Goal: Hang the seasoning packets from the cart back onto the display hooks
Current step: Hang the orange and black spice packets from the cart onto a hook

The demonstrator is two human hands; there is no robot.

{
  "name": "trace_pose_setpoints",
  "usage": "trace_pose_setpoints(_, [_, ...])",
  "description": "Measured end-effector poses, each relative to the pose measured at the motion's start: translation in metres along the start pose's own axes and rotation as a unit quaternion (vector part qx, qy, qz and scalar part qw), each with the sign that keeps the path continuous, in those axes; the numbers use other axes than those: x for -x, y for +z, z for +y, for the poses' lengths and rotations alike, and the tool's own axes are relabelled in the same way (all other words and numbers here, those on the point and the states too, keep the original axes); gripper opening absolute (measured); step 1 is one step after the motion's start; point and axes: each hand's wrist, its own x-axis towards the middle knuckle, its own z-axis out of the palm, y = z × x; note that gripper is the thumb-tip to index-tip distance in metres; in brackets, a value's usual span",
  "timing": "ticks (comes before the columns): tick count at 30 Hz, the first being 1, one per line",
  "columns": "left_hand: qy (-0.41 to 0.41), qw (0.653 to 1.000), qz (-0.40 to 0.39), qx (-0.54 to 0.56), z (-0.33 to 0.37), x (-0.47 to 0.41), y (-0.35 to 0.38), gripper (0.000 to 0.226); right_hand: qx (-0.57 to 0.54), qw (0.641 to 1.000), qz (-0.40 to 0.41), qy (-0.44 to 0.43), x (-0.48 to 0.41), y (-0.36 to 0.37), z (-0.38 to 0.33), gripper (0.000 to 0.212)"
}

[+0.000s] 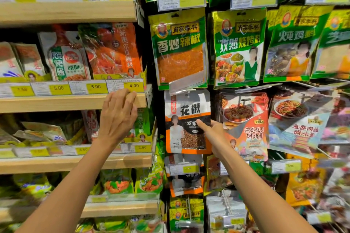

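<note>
Two bare hands in view, one packet in hand.

Left hand (pixel 118 117): fingers nearly straight, laid against the front edge of a wooden shelf (pixel 56 103) beside the 4.00 price label (pixel 134 86); it holds nothing.

Right hand (pixel 216 136): grips the pepper packet (pixel 186 111) at its right edge, thumb on the front, fingers behind.

Pepper packet: upright on the hook display, white top with black characters, orange band and border, a printed figure in white, and a dark window showing peppercorns. Its top edge sits just under a clear tag holder (pixel 184 83); whether a hook passes through its hole cannot be told.

One matching packet (pixel 186 183) hangs directly below, partly behind a 6.00 label (pixel 184 168).

Above, four green packets (pixel 180 49) hang side by side.

At left, four wooden shelf fronts are stacked; the shelves carry standing pouches (pixel 111 49), too blurred lower down to count.
</note>
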Motion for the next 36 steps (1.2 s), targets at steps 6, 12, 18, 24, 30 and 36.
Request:
trace_pose_setpoints(6, [0.025, 1.0, -0.005, 0.004, -0.002, 0.004, -0.004, 0.036, 0.109, 0.991, 0.071, -0.017, -0.021, 0.014, 0.0, 0.03])
trace_pose_setpoints(12, [0.042, 0.999, -0.003, 0.004, -0.003, 0.006, -0.009, 0.038, 0.185, 0.976, 0.111, -0.01, -0.021, 0.02, -0.004, 0.04])
trace_pose_setpoints(18, [0.047, 0.996, 0.028, 0.064, 0.021, 0.013, -0.012, 0.035, 0.172, 0.976, 0.104, -0.088, 0.027, 0.008, 0.0, 0.044])
trace_pose_setpoints(24, [0.004, 0.964, -0.058, 0.259, 0.129, 0.056, -0.012, 0.029, 0.156, 0.982, 0.089, -0.057, 0.107, -0.067, 0.055, 0.021])
trace_pose_setpoints(30, [-0.32, 0.692, -0.366, 0.533, 0.291, 0.135, -0.036, 0.022, 0.16, 0.965, 0.163, 0.13, 0.236, -0.177, 0.159, 0.028])
trace_pose_setpoints(36, [-0.378, 0.43, -0.61, 0.548, 0.431, 0.227, -0.096, 0.026, 0.095, 0.912, 0.264, 0.301, 0.384, -0.269, 0.22, 0.019])
